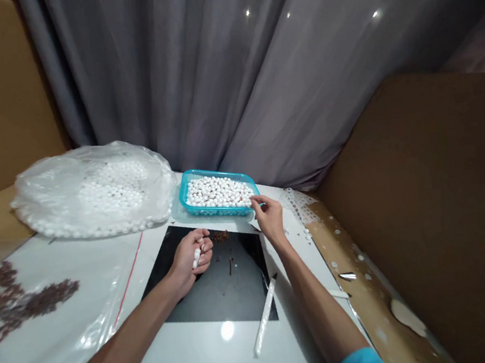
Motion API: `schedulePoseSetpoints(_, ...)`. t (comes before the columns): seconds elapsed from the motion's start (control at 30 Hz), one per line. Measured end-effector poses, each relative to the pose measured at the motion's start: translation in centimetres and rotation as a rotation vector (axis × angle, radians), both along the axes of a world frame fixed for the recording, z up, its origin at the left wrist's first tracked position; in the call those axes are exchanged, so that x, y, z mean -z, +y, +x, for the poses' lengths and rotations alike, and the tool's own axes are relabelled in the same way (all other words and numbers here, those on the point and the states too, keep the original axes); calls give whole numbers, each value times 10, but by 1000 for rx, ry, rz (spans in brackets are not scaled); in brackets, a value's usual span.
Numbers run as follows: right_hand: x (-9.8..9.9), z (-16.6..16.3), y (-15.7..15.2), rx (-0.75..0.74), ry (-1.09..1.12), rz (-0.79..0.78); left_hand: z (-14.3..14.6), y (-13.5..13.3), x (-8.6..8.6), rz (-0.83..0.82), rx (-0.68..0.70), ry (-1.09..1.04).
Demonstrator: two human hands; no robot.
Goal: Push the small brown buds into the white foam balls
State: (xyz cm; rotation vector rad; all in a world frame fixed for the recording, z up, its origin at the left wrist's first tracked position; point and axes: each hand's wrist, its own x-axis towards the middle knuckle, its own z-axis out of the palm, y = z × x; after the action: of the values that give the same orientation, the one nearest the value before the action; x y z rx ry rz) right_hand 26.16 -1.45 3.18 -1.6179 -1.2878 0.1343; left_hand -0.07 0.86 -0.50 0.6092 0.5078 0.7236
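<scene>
My left hand rests on a black mat with its fingers curled round a small white stick-like piece. My right hand reaches to the near right corner of a teal basket filled with white beads; its thumb and forefinger are pinched together at the rim, and what they hold is too small to see. A few brown bits and a white bead lie on the mat between the hands.
A clear plastic bag of white beads lies left of the basket. A zip bag with brown pieces sits at the far left. A long white stick lies by my right forearm. Brown cardboard walls stand at right; a grey curtain hangs behind.
</scene>
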Motion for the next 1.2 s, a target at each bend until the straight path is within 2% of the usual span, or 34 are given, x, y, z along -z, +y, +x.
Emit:
schedulePoseSetpoints(0.17,31,-31,-33,-215,-133,-162,3,-3,-2,62,-81,10)
schedulePoseSetpoints(0.33,49,-42,-42,-229,-136,-227,3,-5,-9,34,11,-25)
schedulePoseSetpoints(0.47,52,-45,-39,-201,-163,-233,3,-4,-9,-11,79,-14)
schedulePoseSetpoints(0.67,54,-44,-37,-168,-251,-259,5,-5,-8,-30,89,17)
schedulePoseSetpoints(1.2,54,-29,-46,-157,-202,-252,6,-9,-9,24,148,83)
